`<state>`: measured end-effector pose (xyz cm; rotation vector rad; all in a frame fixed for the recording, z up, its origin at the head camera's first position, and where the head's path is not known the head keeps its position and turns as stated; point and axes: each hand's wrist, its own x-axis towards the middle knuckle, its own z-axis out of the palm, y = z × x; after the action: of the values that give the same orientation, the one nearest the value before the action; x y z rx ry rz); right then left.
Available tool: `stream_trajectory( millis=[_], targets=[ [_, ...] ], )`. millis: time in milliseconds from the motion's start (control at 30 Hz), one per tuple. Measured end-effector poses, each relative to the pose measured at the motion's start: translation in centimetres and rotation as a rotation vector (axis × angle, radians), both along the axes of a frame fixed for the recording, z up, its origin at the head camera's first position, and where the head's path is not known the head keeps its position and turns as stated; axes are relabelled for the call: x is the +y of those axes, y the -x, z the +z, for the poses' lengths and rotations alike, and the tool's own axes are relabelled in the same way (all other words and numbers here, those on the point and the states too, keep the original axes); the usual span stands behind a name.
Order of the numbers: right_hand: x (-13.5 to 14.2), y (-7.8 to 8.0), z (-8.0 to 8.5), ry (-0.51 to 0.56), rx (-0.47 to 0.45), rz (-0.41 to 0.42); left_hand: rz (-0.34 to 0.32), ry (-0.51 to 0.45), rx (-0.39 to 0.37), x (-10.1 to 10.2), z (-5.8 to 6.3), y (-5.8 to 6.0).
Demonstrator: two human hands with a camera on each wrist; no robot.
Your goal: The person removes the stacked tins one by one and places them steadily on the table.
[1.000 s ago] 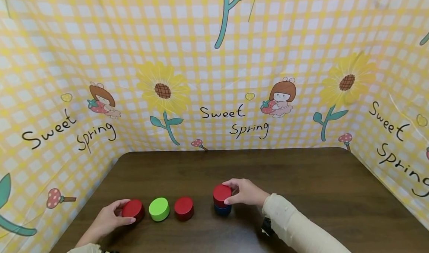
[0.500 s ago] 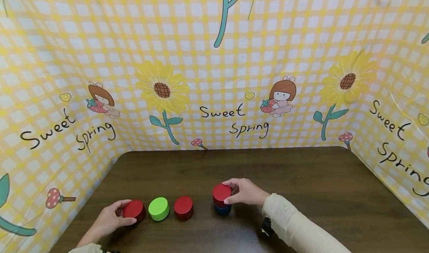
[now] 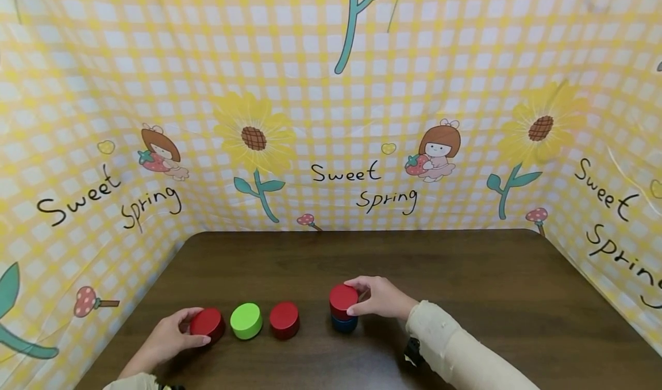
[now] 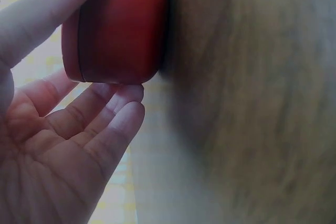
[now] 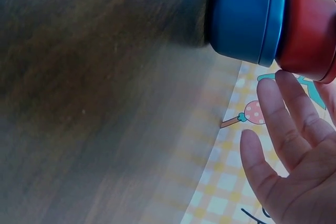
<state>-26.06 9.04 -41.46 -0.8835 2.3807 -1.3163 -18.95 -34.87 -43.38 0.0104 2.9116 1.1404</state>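
Observation:
In the head view, my left hand (image 3: 168, 339) holds a small round red tin (image 3: 209, 324) at the left end of a row, thumb on the near side and fingers on the far side. The left wrist view shows that tin's (image 4: 123, 30) lid seam, with its base against the table. To the right, my right hand (image 3: 381, 299) grips another red tin (image 3: 343, 299) between thumb and fingers. This one sits on top of a blue tin (image 3: 345, 324). From the right wrist, the blue tin (image 5: 241, 17) stands on the table with the red tin (image 5: 310, 32) against its lid.
Between the hands, a bright green tin (image 3: 246, 321) and a third red tin (image 3: 284, 320) stand side by side on the dark wooden table (image 3: 414, 258). A yellow checked cloth (image 3: 331, 120) with flowers and lettering hangs around the back and sides of the table.

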Motion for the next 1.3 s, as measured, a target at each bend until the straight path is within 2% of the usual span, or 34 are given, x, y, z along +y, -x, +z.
stream_trajectory(
  millis=[500,733,933,1133,1300],
  targets=[
    [-0.6,0.3,0.5,-0.022,-0.005,0.003,-0.014,-0.003,0.013,-0.1,0.0,-0.1],
    [-0.4,0.2,0.5,-0.024,0.005,0.001,-0.093,-0.060,-0.057,-0.8,0.7,-0.1],
    [0.0,0.1,0.0,-0.024,-0.006,-0.006,-0.097,-0.116,-0.096,-1.2,1.1,-0.5],
    [0.2,0.3,0.0,-0.026,0.007,-0.007,-0.083,-0.050,-0.062,-1.1,2.0,-0.5],
    [0.5,0.5,-0.1,-0.028,0.010,-0.018,-0.046,-0.016,-0.044,-2.0,2.5,-0.9]
  ],
)
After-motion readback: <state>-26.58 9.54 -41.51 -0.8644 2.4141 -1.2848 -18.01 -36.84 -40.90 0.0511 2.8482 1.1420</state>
